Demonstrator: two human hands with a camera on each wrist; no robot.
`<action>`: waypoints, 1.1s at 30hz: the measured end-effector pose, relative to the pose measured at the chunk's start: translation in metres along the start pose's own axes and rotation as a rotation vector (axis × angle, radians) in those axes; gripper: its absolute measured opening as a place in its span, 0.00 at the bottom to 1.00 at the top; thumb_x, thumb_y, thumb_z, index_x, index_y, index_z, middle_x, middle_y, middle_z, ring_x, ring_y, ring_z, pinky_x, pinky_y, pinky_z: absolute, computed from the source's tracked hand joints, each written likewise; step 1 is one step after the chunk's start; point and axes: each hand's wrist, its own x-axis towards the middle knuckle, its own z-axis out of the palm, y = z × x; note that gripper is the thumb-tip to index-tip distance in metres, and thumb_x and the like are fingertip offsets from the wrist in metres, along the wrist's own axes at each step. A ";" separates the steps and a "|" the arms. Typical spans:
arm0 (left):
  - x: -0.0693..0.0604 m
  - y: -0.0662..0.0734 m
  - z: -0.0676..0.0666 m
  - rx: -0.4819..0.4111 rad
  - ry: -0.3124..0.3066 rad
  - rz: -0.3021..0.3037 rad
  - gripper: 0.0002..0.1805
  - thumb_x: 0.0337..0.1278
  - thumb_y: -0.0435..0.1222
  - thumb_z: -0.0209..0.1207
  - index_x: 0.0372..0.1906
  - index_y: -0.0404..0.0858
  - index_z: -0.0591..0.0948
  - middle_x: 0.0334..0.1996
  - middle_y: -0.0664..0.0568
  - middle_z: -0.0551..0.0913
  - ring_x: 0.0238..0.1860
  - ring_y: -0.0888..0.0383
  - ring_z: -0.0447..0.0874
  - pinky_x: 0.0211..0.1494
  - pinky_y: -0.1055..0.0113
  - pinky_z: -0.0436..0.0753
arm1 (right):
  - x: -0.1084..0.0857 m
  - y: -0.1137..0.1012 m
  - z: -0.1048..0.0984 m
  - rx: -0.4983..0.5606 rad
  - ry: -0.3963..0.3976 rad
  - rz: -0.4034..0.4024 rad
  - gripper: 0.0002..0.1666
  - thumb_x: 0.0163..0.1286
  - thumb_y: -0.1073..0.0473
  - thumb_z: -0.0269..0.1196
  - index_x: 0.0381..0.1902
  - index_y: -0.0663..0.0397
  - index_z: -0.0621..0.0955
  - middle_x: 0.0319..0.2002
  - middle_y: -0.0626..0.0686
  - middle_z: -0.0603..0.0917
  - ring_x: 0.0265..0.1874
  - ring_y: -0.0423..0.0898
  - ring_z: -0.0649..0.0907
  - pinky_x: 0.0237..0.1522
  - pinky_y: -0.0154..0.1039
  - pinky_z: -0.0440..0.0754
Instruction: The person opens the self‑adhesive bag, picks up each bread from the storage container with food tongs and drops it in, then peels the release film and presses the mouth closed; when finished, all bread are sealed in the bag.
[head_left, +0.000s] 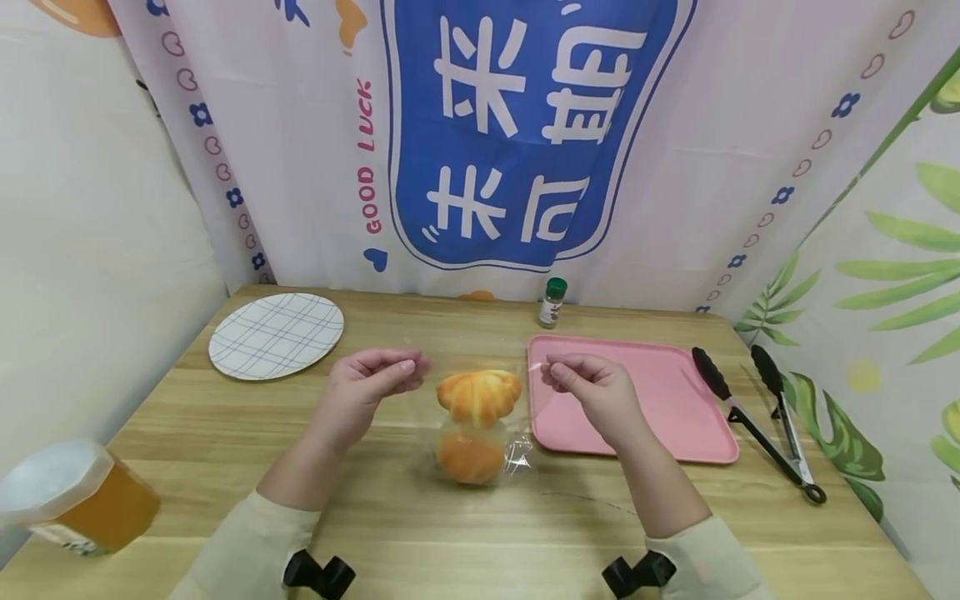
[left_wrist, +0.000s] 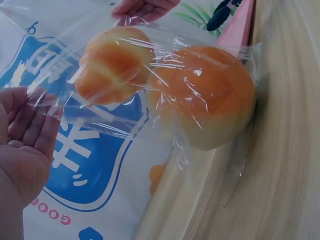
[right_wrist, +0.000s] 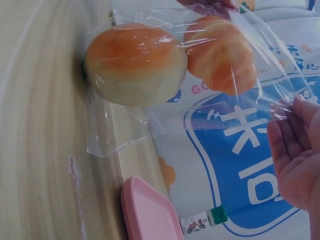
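Note:
A clear plastic bag [right_wrist: 120, 127] hangs upright between my hands, its lower end at the wooden table. Inside, a round bun [head_left: 471, 454] lies at the bottom and a ridged, croissant-like bread [head_left: 480, 396] sits above it. My left hand [head_left: 367, 392] pinches the bag's upper left edge between thumb and fingers. On the other side my right hand [head_left: 596, 392] pinches the upper right edge. Both wrist views show the film stretched between the two hands, with the round bun [left_wrist: 205, 95] and the ridged bread [right_wrist: 220, 57] touching or nearly touching inside.
A pink tray [head_left: 637, 400] lies right of the bag, with black-tipped tongs [head_left: 780, 442] across its right side. Behind it stands a small green-capped jar [head_left: 552, 302]. A checked plate [head_left: 277, 336] is at back left, a honey-coloured container [head_left: 112, 508] at front left.

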 end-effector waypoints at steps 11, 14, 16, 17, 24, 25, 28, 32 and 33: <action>0.003 -0.002 -0.007 -0.040 -0.083 0.081 0.22 0.63 0.20 0.53 0.40 0.51 0.88 0.34 0.60 0.90 0.36 0.64 0.89 0.42 0.70 0.88 | 0.000 0.002 -0.008 0.053 -0.101 -0.104 0.13 0.70 0.67 0.60 0.48 0.50 0.85 0.35 0.34 0.89 0.36 0.32 0.87 0.42 0.29 0.86; 0.003 -0.003 -0.007 -0.060 -0.096 0.105 0.25 0.62 0.18 0.52 0.40 0.51 0.88 0.34 0.60 0.90 0.36 0.65 0.89 0.41 0.71 0.88 | -0.001 0.002 -0.011 0.041 -0.123 -0.131 0.13 0.71 0.67 0.59 0.51 0.64 0.82 0.35 0.34 0.88 0.37 0.32 0.87 0.42 0.29 0.85; 0.003 -0.003 -0.007 -0.058 -0.098 0.112 0.26 0.61 0.17 0.50 0.39 0.51 0.88 0.34 0.60 0.90 0.36 0.65 0.89 0.41 0.71 0.88 | -0.002 0.002 -0.013 0.045 -0.134 -0.149 0.14 0.71 0.68 0.59 0.52 0.66 0.82 0.35 0.34 0.88 0.37 0.31 0.87 0.42 0.28 0.85; 0.003 -0.003 -0.007 -0.054 -0.099 0.112 0.27 0.60 0.16 0.50 0.38 0.51 0.88 0.34 0.60 0.90 0.36 0.65 0.89 0.41 0.71 0.88 | -0.002 0.002 -0.013 0.052 -0.141 -0.157 0.13 0.70 0.69 0.59 0.51 0.62 0.83 0.36 0.34 0.88 0.37 0.31 0.87 0.42 0.28 0.85; 0.001 0.000 -0.010 0.089 -0.101 0.077 0.25 0.61 0.19 0.50 0.34 0.51 0.87 0.35 0.63 0.89 0.38 0.67 0.88 0.43 0.73 0.87 | -0.003 0.003 -0.014 0.090 -0.149 -0.200 0.25 0.65 0.77 0.54 0.36 0.39 0.86 0.35 0.35 0.88 0.36 0.32 0.86 0.43 0.28 0.86; 0.001 0.000 -0.010 0.116 -0.102 0.073 0.23 0.61 0.19 0.50 0.34 0.50 0.87 0.36 0.63 0.89 0.38 0.67 0.88 0.44 0.73 0.87 | -0.003 0.003 -0.014 0.083 -0.142 -0.199 0.24 0.64 0.78 0.54 0.35 0.42 0.86 0.34 0.35 0.88 0.36 0.32 0.86 0.42 0.28 0.86; 0.001 0.001 -0.011 0.195 -0.104 0.068 0.16 0.62 0.20 0.49 0.36 0.37 0.86 0.36 0.65 0.88 0.39 0.68 0.87 0.45 0.73 0.87 | -0.003 0.003 -0.014 0.062 -0.133 -0.199 0.20 0.65 0.77 0.54 0.34 0.50 0.86 0.34 0.34 0.88 0.35 0.32 0.86 0.42 0.28 0.86; 0.000 0.004 -0.012 0.304 -0.119 0.069 0.09 0.62 0.20 0.49 0.39 0.20 0.79 0.36 0.69 0.87 0.41 0.70 0.86 0.47 0.76 0.85 | -0.003 0.003 -0.015 0.058 -0.147 -0.208 0.23 0.66 0.77 0.54 0.33 0.43 0.86 0.35 0.33 0.88 0.37 0.31 0.86 0.43 0.28 0.85; 0.000 0.005 -0.011 0.330 -0.121 0.064 0.09 0.63 0.20 0.49 0.40 0.19 0.79 0.35 0.69 0.87 0.41 0.71 0.86 0.47 0.76 0.85 | -0.003 0.003 -0.015 0.059 -0.152 -0.212 0.24 0.66 0.76 0.54 0.33 0.41 0.86 0.35 0.33 0.88 0.37 0.31 0.86 0.44 0.28 0.85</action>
